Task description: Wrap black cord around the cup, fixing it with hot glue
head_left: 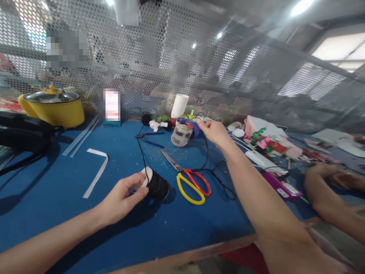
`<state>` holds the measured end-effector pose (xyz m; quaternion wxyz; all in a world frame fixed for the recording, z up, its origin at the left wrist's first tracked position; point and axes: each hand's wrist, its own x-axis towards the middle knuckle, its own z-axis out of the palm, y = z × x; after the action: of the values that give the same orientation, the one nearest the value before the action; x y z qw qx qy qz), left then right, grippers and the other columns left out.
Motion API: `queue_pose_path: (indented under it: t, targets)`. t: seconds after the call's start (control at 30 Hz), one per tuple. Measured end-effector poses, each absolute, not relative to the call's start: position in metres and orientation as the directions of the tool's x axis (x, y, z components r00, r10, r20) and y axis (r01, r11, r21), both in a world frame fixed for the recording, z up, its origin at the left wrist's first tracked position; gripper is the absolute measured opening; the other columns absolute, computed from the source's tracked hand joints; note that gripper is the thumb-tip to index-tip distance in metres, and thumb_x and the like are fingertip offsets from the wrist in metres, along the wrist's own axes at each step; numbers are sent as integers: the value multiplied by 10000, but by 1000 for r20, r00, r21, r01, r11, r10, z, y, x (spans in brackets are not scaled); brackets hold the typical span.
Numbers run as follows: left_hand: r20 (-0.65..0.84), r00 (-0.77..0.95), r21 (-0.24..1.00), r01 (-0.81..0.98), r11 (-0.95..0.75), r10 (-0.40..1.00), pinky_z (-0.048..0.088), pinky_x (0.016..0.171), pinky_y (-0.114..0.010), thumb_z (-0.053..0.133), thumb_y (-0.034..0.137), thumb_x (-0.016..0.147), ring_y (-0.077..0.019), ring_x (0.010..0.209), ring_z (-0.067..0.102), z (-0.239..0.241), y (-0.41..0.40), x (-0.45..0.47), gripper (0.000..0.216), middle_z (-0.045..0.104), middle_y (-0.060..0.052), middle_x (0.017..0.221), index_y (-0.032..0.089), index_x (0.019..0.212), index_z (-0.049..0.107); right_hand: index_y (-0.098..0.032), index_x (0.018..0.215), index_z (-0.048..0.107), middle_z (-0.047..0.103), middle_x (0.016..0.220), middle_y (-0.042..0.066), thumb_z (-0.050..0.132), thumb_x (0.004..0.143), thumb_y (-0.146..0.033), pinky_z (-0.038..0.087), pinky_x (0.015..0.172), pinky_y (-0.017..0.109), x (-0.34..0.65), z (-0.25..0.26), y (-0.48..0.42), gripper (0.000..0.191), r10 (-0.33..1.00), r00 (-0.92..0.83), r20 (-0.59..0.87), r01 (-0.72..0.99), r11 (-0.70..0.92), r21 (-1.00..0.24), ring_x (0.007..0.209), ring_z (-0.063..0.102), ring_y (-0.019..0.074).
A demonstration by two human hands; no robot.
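Observation:
My left hand [127, 194] is closed around the white end of a spool of black cord [158, 185], tilted just above or on the blue table. From the spool, a strand runs up past a pair of pliers [151, 139] towards the back. My right hand [213, 132] reaches out and pinches the back end of a blue glue gun [194, 126], whose nose lies over a clear jar [181, 136]. Between the hands lie scissors [189, 182] with one yellow and one red handle loop, blades slightly apart.
A bent white strip [104, 160] lies at left, near a yellow pot [62, 110] and a propped phone [112, 105]. White thread [180, 105] stands behind the jar. At right are a purple power strip [281, 186], artificial flowers [268, 142] and another person's arm [327, 194].

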<state>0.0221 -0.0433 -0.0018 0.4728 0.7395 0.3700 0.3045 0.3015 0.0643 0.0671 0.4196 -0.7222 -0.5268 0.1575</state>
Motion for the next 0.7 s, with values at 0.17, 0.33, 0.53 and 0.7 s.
queue_pose_path:
  t: [0.17,0.33,0.53,0.7]
  targets:
    - [133,550,889,302,-345,824,366,685,-265,383,269,810,-135,713,425,1,-41,22,213,463,-5,729,161,629,414,-164,531,473,545,432,27,528,761,-389,459,428,256,302,55,83,326,939,326,-104,398,-236,-887,426,564,140]
    - [143,559,858,341,-384,817,372,690,-264,384,255,803,-132,697,421,2,-39,21,209,457,3,702,166,616,410,-142,581,488,545,427,-6,528,785,-232,412,342,167,301,52,86,227,948,260,-186,215,-244,-946,339,506,72]
    - [121,562,847,371,-381,818,370,675,-257,373,269,807,-132,687,423,2,-38,21,218,448,2,704,165,619,415,-143,636,493,494,407,-54,472,794,-196,340,288,123,294,40,88,168,948,318,-26,113,-65,-991,314,463,44]
    - [115,565,842,381,-382,817,369,688,-265,365,273,808,-136,696,421,4,-38,20,213,455,-6,716,164,638,429,-156,710,499,554,534,-38,481,767,-195,410,374,133,287,45,77,72,948,298,107,70,90,-993,428,529,52]
